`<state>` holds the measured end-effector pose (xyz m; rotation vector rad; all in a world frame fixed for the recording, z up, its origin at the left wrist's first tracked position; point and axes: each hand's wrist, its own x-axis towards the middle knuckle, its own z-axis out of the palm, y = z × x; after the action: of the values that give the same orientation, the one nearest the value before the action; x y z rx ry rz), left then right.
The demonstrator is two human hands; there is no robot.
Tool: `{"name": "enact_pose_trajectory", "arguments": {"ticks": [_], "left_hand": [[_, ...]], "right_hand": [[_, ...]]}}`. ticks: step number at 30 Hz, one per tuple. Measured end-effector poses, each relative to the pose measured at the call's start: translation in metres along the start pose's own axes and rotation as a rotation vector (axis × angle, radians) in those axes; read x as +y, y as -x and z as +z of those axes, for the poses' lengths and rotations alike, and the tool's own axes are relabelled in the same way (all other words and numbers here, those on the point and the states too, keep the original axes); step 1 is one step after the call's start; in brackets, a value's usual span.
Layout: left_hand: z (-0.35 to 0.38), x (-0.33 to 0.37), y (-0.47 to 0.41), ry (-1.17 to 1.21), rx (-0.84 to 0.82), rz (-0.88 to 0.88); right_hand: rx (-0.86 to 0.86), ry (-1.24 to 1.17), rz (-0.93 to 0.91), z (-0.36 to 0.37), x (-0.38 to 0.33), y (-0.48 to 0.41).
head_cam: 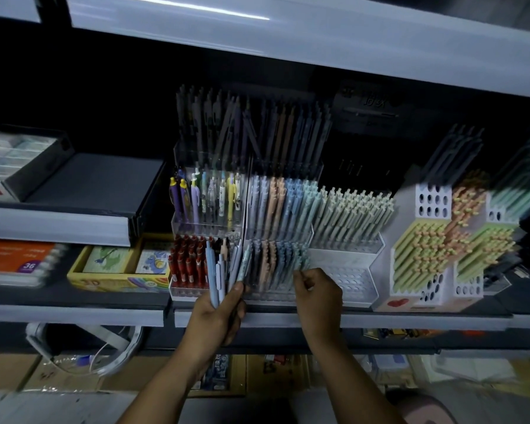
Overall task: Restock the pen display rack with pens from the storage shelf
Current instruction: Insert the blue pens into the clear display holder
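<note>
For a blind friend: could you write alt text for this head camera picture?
A person's left hand grips a fanned bunch of pale blue and lilac pens, while the right hand reaches the front row of pastel pens in a clear plastic tiered display rack on a dim shelf.

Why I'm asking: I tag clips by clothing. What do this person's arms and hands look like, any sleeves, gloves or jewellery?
Both arms are bare: no sleeve shows on the left forearm or right forearm. The left hand and right hand are ungloved, with no watch, band or ring visible, though the dim picture could hide small ones.
</note>
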<state>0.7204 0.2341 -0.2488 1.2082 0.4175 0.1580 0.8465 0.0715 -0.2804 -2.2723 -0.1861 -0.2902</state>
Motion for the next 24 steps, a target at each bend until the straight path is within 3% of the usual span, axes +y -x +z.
{"name": "enact_pose_trajectory", "arguments": {"ticks": [2,8,15,19,24], "left_hand": [[0.001,-0.001,0.0,0.006,-0.002,0.007],[0.003,-0.003,0.002,-0.089,-0.019,0.022],[0.003,-0.001,0.007,-0.165,-0.034,0.025],[0.003,-0.001,0.008,-0.163,-0.029,0.015],[0.0,-0.004,0.003,-0.045,0.054,-0.006]], "right_hand": [[-0.052,-0.109,0.001,-0.002,-0.014,0.003],[-0.43,-0.569,0.057,-0.015,-0.066,0.007],[-0.532,-0.635,0.1,-0.021,-0.075,0.005],[-0.471,-0.679,0.136,-0.025,-0.072,0.005],[-0.166,-0.765,0.149,-0.038,-0.054,-0.008]]}}
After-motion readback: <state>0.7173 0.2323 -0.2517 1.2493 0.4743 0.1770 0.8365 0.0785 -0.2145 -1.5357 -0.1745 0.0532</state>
